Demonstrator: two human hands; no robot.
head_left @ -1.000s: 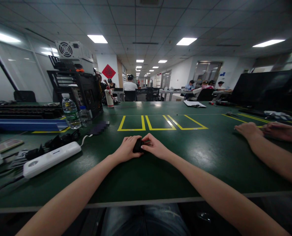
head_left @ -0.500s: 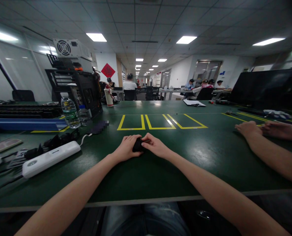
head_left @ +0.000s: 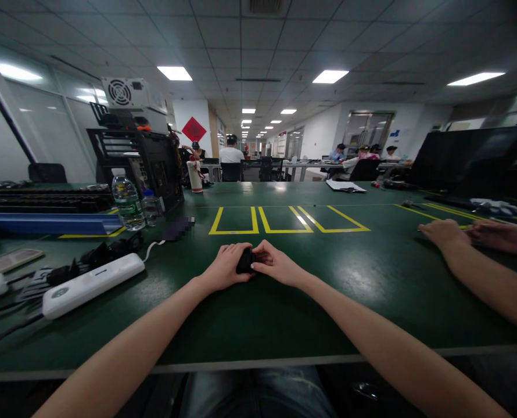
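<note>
A small black object (head_left: 244, 262) is held between my two hands, just above or on the green table (head_left: 258, 325); its kind is too covered to make out. My left hand (head_left: 227, 266) wraps round it from the left, fingers over the top and thumb at the near side. From the right, my right hand (head_left: 276, 263) pinches at its right edge with thumb and fingers. Beyond the hands, yellow tape outlines (head_left: 234, 233) mark the tabletop.
On the left lie a white power strip (head_left: 93, 284) and black cables, with water bottles (head_left: 128, 203) and an open computer case (head_left: 154, 168) behind. At right, a co-worker's hands (head_left: 445, 235) rest near a dark monitor (head_left: 476, 157). A clipboard (head_left: 345, 186) lies far back.
The view has tilted slightly, so the scene sits a little lower. The right thumb and fingers have shifted slightly on the black object, showing more of its face. Both hands stay on it.
</note>
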